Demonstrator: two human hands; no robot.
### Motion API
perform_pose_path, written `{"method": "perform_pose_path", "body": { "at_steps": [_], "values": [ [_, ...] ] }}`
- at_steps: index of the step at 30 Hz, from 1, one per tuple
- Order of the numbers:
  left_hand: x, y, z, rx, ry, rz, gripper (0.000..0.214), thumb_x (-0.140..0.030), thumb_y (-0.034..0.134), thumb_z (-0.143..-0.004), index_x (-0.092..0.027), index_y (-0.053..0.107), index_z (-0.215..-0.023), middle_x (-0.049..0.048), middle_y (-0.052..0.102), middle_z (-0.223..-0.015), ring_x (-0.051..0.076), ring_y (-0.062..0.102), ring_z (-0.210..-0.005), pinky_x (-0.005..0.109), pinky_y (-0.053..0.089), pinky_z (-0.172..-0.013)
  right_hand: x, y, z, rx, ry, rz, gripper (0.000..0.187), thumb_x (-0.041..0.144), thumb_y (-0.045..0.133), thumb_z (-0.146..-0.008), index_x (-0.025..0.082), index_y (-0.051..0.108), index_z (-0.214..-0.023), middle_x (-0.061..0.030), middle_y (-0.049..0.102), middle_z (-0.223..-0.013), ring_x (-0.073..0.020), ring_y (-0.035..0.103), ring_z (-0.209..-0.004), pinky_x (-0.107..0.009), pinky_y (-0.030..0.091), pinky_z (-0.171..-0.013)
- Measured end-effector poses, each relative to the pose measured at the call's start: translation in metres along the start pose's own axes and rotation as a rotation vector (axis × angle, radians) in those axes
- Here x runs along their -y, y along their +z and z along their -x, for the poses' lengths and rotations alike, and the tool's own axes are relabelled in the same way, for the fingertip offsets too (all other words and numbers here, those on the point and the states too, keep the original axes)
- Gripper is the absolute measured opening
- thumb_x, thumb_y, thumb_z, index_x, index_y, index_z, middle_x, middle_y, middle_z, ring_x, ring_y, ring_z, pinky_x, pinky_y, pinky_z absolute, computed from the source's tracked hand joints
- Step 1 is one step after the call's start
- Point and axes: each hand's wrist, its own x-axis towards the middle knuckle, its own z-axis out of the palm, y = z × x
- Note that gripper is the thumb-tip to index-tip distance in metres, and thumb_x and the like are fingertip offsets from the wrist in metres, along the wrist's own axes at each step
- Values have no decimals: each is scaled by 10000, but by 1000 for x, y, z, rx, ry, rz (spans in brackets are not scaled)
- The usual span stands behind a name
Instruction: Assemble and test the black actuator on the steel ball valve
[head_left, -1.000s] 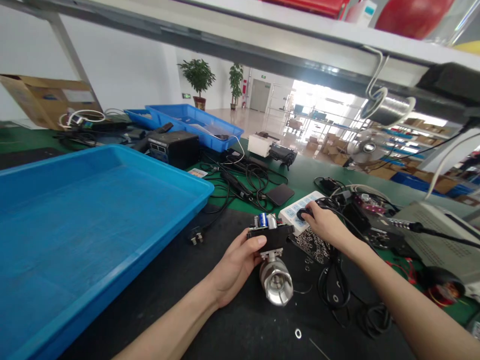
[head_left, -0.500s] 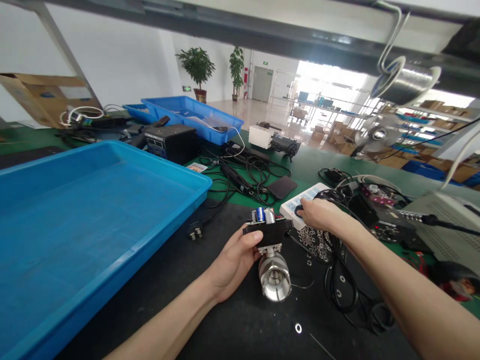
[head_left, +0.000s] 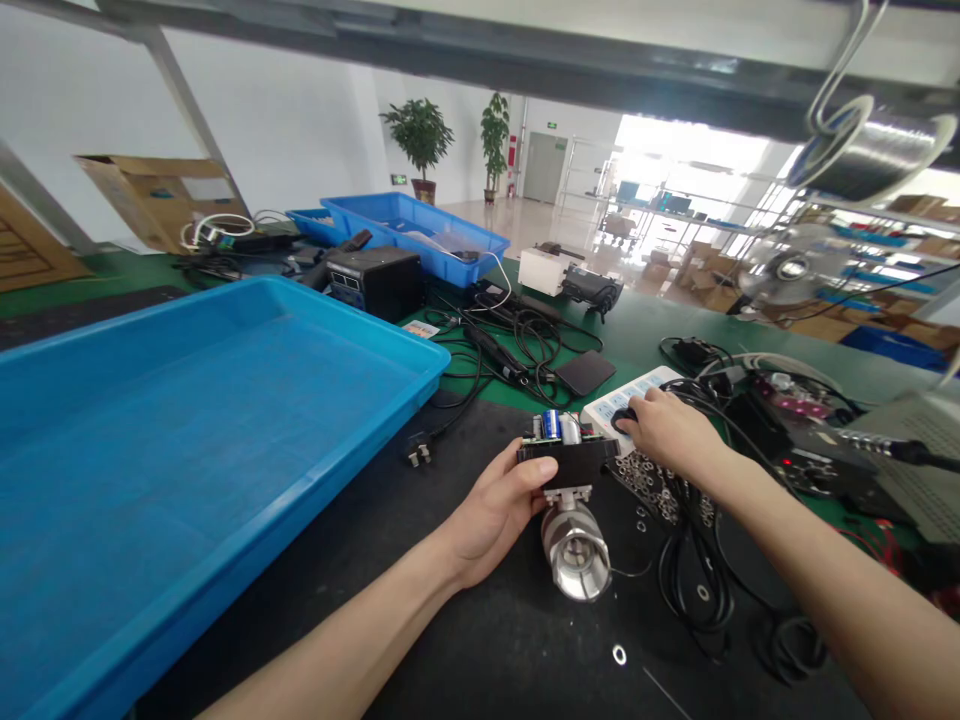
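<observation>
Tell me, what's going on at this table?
The person's left hand holds a black housing with electronic parts showing on top and a metal valve fixed below it. The right hand grips a black plug at the white power strip; whether it's pushed in is hidden. Metal washers lie beside the strip, and a blue tray stands to the left.

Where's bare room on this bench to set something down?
The black mat between the blue tray and left forearm, plus the tray's visible floor, look bare. It's crowded around the right hand: power strip, washers, cables.
</observation>
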Motion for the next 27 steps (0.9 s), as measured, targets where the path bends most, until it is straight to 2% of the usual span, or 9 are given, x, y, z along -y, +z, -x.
{"method": "perform_pose_path", "body": {
  "at_steps": [4,7,9,12,15,19,27],
  "values": [
    [-1,0,1,4,0,2,374,-342,643,-904,-216,621,-1256,106,692,-1315,237,674,-1131,347,476,-982,4,-4,3,-71,-52,61,367,455,516,-1049,130,686,-1059,-117,661,-1157,-243,611,-1159,-442,512,-986],
    [-2,0,1,4,-6,3,382,-349,639,-908,-207,619,-1263,110,696,-1304,234,674,-1130,346,475,-990,2,-7,-5,-71,-107,87,379,478,531,-1035,134,690,-1040,-122,659,-1179,-262,580,-1216,-472,473,-1034],
    [-3,0,1,4,-9,3,393,-350,644,-907,-201,617,-1269,115,697,-1299,234,675,-1126,347,475,-989,-3,-10,-13,-33,-138,85,392,511,555,-1016,144,688,-1046,-115,670,-1170,-268,584,-1216,-498,452,-1057],
    [-3,0,1,0,-10,7,404,-352,652,-904,-202,614,-1276,116,693,-1307,238,673,-1128,350,477,-985,-11,-12,-27,79,-165,53,396,526,564,-1009,155,680,-1084,-78,702,-1071,-247,654,-1090,-521,463,-1046],
    [-3,0,1,-3,-10,14,398,-353,667,-896,-211,623,-1266,111,688,-1322,245,672,-1141,358,481,-992,-16,-14,-35,161,-181,26,408,527,541,-1023,150,672,-1106,-67,711,-1012,-220,687,-972,-489,507,-989],
    [-2,0,1,-9,-14,24,413,-369,689,-881,-213,630,-1259,111,686,-1329,263,670,-1159,393,491,-1023,-19,-16,-40,216,-194,10,432,548,533,-1022,147,676,-1094,-73,714,-1007,-207,690,-943,-439,537,-928],
    [0,-3,0,-16,-16,19,384,-358,646,-903,-212,627,-1257,112,690,-1323,268,668,-1176,449,469,-1086,-21,-16,-46,267,-179,-6,446,562,540,-1014,145,683,-1082,-84,713,-1041,-205,685,-948,-425,544,-906]
  ]
}}
